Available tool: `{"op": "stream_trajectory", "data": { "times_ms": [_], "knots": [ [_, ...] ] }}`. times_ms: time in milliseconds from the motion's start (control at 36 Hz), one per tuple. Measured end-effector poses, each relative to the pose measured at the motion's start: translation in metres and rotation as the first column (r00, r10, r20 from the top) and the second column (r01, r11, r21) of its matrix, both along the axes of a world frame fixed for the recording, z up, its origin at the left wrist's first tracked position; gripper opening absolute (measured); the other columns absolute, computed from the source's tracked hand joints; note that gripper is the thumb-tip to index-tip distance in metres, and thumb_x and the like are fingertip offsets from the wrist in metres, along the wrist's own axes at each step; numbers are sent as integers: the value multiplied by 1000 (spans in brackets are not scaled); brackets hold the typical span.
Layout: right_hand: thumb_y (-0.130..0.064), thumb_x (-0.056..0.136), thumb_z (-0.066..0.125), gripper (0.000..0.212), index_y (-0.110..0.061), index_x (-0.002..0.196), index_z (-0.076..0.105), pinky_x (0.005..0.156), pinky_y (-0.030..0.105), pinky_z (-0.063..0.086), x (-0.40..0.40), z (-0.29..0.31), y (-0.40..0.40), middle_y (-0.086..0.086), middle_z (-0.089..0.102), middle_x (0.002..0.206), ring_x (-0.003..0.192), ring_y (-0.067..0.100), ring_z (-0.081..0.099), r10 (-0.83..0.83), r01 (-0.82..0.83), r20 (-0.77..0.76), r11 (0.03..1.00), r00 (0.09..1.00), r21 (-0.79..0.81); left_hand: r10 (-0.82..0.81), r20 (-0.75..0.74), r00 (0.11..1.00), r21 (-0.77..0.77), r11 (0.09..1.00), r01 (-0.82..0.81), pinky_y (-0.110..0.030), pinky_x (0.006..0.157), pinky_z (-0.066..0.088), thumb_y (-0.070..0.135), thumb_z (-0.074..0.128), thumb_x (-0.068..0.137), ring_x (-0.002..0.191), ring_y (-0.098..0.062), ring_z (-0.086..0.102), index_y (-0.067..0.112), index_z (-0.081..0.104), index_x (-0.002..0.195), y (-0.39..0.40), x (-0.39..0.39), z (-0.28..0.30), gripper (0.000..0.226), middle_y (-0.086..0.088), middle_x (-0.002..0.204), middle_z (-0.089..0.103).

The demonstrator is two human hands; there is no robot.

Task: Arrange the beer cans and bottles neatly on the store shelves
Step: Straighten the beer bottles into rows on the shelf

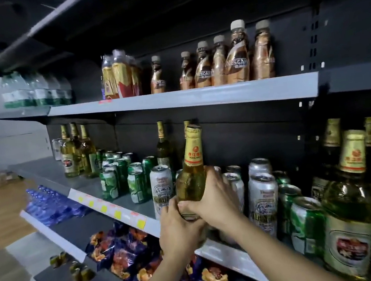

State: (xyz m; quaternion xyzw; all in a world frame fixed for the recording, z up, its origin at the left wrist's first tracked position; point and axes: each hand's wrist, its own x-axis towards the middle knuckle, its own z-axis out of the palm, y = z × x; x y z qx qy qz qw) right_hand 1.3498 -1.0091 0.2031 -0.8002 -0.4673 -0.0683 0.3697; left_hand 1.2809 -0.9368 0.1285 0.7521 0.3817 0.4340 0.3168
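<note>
Beer shelf (127, 210), middle tier, counted left to right. Three gold-foiled bottles (70, 160) stand at the far left end. Beside them a cluster of green cans (109, 184), roughly eight, the back ones partly hidden. One dark bottle (163, 146) at the rear wall. One white can (161, 190) just left of the held bottle.

The held beer bottle (190, 175) is upright, just above the shelf's front edge, gripped by both hands. The left hand (180, 230) is wrapped under and around the base; the right hand (213, 198) is curled over the body, fingers closed on the glass.

Right of it: about four white cans (262, 201), some masked by the right hand, then about three green cans (306, 221), then at least five large bottles (348, 220), the edge ones cropped.

Risks, as judged: the base is blocked from sight by the hands, so it may be set half over the lip and tipped forward. The gap is tight; a neighbouring can may be knocked by knuckles or glass and a row toppled. Glass on metal, if dropped, is likely broken.
</note>
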Motion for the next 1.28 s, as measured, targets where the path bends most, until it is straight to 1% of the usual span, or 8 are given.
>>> {"op": "stream_trajectory", "data": {
  "times_ms": [83, 194, 389, 694, 944, 1111, 1194, 1278],
  "knots": [
    [-73, 71, 62, 88, -21, 136, 35, 107, 42, 25, 20, 13, 11, 1, 45, 141, 133, 25, 34, -22, 42, 140, 988, 990, -146, -8, -2, 1000, -25, 1000, 8, -39, 83, 50, 46, 76, 62, 102, -18, 55, 22, 49, 120, 16, 16, -1, 68, 2, 109, 52],
    [-83, 71, 49, 80, -28, 129, 42, 102, 43, 26, 41, 25, 29, 2, 54, 131, 126, 26, 39, 3, 36, 157, 970, 988, -242, -38, -19, 999, -45, 998, 37, -41, 83, 50, 66, 68, 47, 96, -15, 56, 25, 52, 110, 36, 31, -3, 76, 4, 102, 54],
    [-60, 70, 75, 68, -25, 124, 53, 108, 49, 33, 76, 47, 65, -4, 57, 132, 125, 23, 51, 84, -101, -78, 963, 993, -249, -38, -123, 992, 7, 999, 39, -35, 79, 49, 62, 77, 59, 97, -17, 55, 26, 51, 108, 68, 45, -2, 66, 5, 103, 51],
    [-59, 71, 74, 74, -23, 131, 50, 106, 43, 27, 81, 49, 113, -3, 54, 136, 128, 23, 46, -17, 16, 1, 935, 1000, -353, -69, -95, 993, -53, 997, 64, -38, 85, 50, 62, 78, 57, 105, -22, 56, 17, 51, 121, 107, 60, -13, 83, -1, 110, 52],
    [-46, 67, 83, 69, -24, 126, 55, 111, 49, 26, 98, 51, 130, -1, 57, 134, 127, 25, 49, -45, -1, -147, 954, 988, -299, -104, 85, 991, -121, 986, 114, -39, 90, 45, 35, 85, 67, 117, -27, 52, 14, 38, 126, 107, 77, -16, 79, -7, 121, 54],
    [-36, 58, 87, 69, -25, 120, 59, 111, 54, 27, 107, 47, 139, 1, 62, 128, 122, 26, 53, -15, -64, -277, 960, 961, -273, -224, 56, 973, -60, 972, 228, -30, 114, 22, 7, 66, 83, 143, -21, 18, 9, 7, 151, 93, 75, -29, 90, -9, 154, 20],
    [-38, 52, 86, 77, -25, 123, 57, 112, 55, 25, 106, 48, 140, 2, 60, 130, 124, 27, 52, 5, -91, -303, 958, 953, -272, -238, 178, 955, 26, 971, 237, -22, 98, 35, 2, 63, 83, 135, -14, 32, 19, 20, 149, 84, 59, -28, 80, 2, 147, 27],
    [-23, 68, 85, 73, -17, 132, 51, 111, 47, 34, 99, 52, 137, 5, 58, 132, 123, 25, 52, 28, -133, -361, 954, 932, -268, -141, 400, 906, 169, 983, 78, -28, 94, 38, -4, 66, 79, 121, -15, 44, 19, 40, 134, 89, 38, -21, 65, 7, 126, 42]
  ]
}}
